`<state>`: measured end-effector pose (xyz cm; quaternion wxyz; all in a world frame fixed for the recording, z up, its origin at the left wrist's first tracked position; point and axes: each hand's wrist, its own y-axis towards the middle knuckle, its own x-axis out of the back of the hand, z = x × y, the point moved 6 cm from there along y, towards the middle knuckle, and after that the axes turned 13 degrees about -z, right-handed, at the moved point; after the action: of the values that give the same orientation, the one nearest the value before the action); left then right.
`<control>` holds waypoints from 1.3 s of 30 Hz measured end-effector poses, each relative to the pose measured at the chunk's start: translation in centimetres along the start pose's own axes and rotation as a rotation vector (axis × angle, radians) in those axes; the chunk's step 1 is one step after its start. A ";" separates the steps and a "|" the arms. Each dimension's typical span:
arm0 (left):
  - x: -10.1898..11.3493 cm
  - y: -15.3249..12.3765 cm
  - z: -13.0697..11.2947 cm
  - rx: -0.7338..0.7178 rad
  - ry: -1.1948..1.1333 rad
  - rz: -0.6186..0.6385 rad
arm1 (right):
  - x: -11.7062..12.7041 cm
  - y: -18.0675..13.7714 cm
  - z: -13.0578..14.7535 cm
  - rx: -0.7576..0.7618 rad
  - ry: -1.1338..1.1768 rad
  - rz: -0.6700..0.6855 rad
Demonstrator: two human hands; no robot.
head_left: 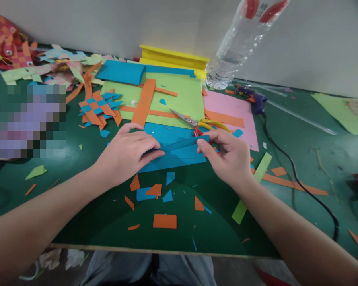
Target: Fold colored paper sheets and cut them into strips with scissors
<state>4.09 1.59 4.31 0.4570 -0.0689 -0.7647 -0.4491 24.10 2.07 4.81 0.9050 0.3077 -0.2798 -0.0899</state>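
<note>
Between my two hands stretches a narrow blue paper strip [181, 143], slanting up a little to the right. My left hand [131, 150] pinches its left end between thumb and fingers. The right end is held by my right hand [228, 153], thumb below and index finger above. Under the strip lies a blue paper sheet [173, 162]. Just beyond my right hand are scissors [193, 122] with yellow handles, blades pointing left. A wide orange paper strip [144, 103] lies past my left hand, and a woven orange and blue paper piece [98, 107] sits to its left.
A water bottle [238, 43] stands at the back beside folded yellow paper [173, 57]. To the right, a glue gun [253, 99] trails a black cord. Green paper [185, 91] and pink paper [229, 107] lie behind. Orange scraps [164, 221] dot the green table's front; paper piles fill the back left.
</note>
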 end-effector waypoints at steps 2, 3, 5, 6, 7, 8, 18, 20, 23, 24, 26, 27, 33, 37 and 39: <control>0.0 0.0 0.0 0.001 -0.001 0.002 | 0.0 0.0 0.0 0.003 -0.002 0.000; 0.0 0.0 0.0 0.002 0.000 0.002 | 0.0 0.0 0.0 0.000 -0.003 0.000; 0.0 0.0 0.0 0.002 0.003 0.003 | 0.0 0.0 -0.1 -0.005 -0.008 0.000; 0.0 0.1 0.0 0.003 0.005 0.005 | 0.0 0.0 -0.1 -0.004 -0.012 -0.001; 0.1 0.1 0.0 0.002 0.006 0.006 | 0.0 0.0 -0.1 0.000 -0.017 -0.003; 0.1 0.1 0.0 -0.001 0.005 0.006 | 0.1 0.0 0.0 0.008 -0.025 -0.007; 0.9 0.4 -1.2 -0.074 -0.020 -0.080 | 0.1 -0.2 0.1 -0.051 0.223 0.012; 1.0 0.5 -1.6 -0.088 -0.035 -0.091 | -0.3 -0.4 0.3 -0.084 0.276 0.060; 1.0 0.5 -2.2 -0.108 -0.060 -0.107 | -1.0 -0.9 1.1 -0.070 0.312 0.120; 1.0 0.5 -2.3 -0.118 -0.069 -0.114 | -1.1 -1.1 1.3 -0.062 0.323 0.135; 0.8 0.4 -2.6 -0.134 -0.085 -0.117 | -1.4 -1.4 1.7 -0.075 0.344 0.169; 0.7 0.4 -2.6 -0.138 -0.092 -0.111 | -1.6 -1.5 1.8 -0.093 0.350 0.185; 0.3 0.3 -2.6 -0.134 -0.104 -0.084 | -1.7 -1.6 1.8 -0.205 0.370 0.217; 0.3 0.3 -2.5 -0.119 -0.102 -0.074 | -1.8 -1.6 1.5 -0.247 0.359 0.205; 0.3 0.3 -2.5 -0.109 -0.097 -0.075 | -1.8 -1.6 1.3 -0.266 0.327 0.210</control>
<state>5.65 -0.16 5.21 0.3979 -0.0866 -0.7624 -0.5029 21.89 0.70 3.90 0.9752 0.1655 -0.1457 0.0199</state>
